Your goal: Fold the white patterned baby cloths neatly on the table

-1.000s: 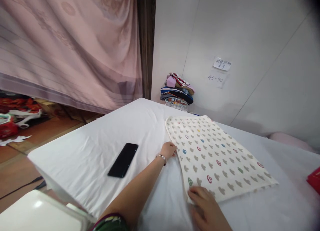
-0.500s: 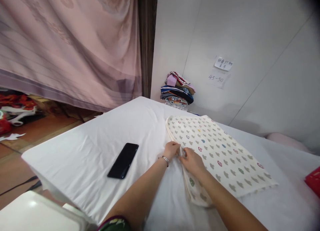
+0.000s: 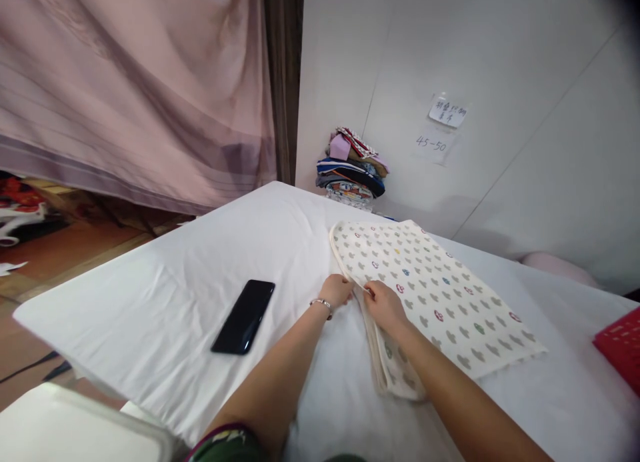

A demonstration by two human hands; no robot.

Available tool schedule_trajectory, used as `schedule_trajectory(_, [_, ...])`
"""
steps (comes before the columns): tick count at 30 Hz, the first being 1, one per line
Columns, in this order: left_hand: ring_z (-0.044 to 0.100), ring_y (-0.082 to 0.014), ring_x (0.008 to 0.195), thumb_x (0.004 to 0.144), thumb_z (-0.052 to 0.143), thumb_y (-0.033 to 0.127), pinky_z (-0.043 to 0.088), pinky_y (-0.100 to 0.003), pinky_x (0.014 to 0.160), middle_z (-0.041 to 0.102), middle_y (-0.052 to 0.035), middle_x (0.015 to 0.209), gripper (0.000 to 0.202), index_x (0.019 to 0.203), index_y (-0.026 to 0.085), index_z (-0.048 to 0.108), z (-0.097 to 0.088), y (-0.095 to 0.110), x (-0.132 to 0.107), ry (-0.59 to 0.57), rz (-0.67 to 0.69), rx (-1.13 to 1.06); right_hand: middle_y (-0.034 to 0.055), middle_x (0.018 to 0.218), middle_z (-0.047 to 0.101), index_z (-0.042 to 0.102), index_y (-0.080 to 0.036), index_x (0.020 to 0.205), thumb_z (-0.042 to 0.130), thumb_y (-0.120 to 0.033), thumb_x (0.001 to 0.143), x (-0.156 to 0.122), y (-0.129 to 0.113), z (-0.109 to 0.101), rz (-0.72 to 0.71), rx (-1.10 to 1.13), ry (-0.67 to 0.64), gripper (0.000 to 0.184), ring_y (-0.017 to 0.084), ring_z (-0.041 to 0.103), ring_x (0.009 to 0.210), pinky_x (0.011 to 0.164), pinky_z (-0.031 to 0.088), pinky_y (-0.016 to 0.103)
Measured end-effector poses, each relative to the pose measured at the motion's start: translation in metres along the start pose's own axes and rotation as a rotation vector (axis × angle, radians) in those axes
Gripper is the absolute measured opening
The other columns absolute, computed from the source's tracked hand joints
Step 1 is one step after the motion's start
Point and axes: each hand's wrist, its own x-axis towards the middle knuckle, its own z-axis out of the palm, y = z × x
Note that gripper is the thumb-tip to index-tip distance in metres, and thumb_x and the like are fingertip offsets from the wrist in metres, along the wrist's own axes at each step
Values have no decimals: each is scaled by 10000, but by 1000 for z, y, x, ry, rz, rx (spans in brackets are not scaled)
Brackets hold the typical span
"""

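Note:
A folded cream cloth (image 3: 435, 295) printed with small grey and coloured mushroom shapes lies flat on a white-covered table (image 3: 165, 295). My left hand (image 3: 336, 290), with a bracelet at the wrist, pinches the cloth's left edge at mid-length. My right hand (image 3: 383, 305) is closed on the same edge right beside it, its fingers tucked into the layers. Both forearms reach in from the bottom of the view.
A black phone (image 3: 243, 317) lies on the table left of my hands. A stack of folded clothes (image 3: 351, 172) sits at the far edge by the wall. A red basket (image 3: 623, 345) is at the right, and a pink curtain (image 3: 135, 95) hangs at the back left.
My right hand has moved from the cloth's near corner up to the left edge beside my left hand. The near left edge of the cloth now lies bunched in layers.

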Motion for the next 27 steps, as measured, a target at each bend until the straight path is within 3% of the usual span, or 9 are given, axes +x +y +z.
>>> schedule_trajectory(5, [447,-89,387,741,509,337,328,-208,433,592,-20,493,268,588,142,611,6,-1,2,-36,-8,-6,10,790,589,570,-203,839,437,-180,797,1,3,7,4,-2,16,141,145,539,718,639,367,240])
schedule_trajectory(12, [474,-89,402,669,526,214,342,-200,439,579,1,505,152,531,156,543,9,3,4,-62,-8,-38,9,801,574,568,-199,822,435,-195,830,5,-2,5,-24,-15,27,134,140,535,739,626,346,231])
schedule_trajectory(16, [480,-88,404,668,521,212,353,-200,443,578,0,514,143,535,162,506,8,6,3,-78,-48,-86,12,820,554,566,-203,807,418,-197,844,7,-1,1,-25,-156,99,152,126,512,689,553,293,230])
schedule_trajectory(21, [468,-83,404,694,501,225,345,-201,433,559,7,523,177,529,165,479,7,10,2,-109,-88,-146,3,793,537,551,-203,729,436,-200,842,5,-2,7,-71,-202,-33,161,117,506,680,550,278,230])
schedule_trajectory(27, [422,-67,377,728,479,225,311,-190,416,455,40,445,245,497,167,422,4,14,-2,-126,-90,-183,19,862,557,543,-200,834,481,-284,821,1,-7,13,21,-123,-51,105,148,533,745,616,330,244])
